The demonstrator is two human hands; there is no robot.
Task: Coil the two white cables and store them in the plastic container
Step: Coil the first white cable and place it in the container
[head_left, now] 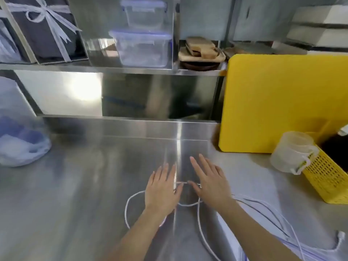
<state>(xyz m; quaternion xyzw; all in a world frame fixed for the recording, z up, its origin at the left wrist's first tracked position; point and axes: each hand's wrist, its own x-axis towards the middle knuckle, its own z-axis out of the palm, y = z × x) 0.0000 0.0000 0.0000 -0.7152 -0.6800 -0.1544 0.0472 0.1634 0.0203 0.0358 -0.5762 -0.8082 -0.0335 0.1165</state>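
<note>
With a short stretch of white cable (185, 183) pinched betw. left hand (162, 189) & right hand (209, 185) over the desk (75, 185), loops should be kept even, slack fed w/o twisting.

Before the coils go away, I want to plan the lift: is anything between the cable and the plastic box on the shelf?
Nothing visible blocks it. Both the left hand and right hand pinch the white cable on the steel counter. The plastic box sits on the shelf straight behind, but its lid is on.
</note>
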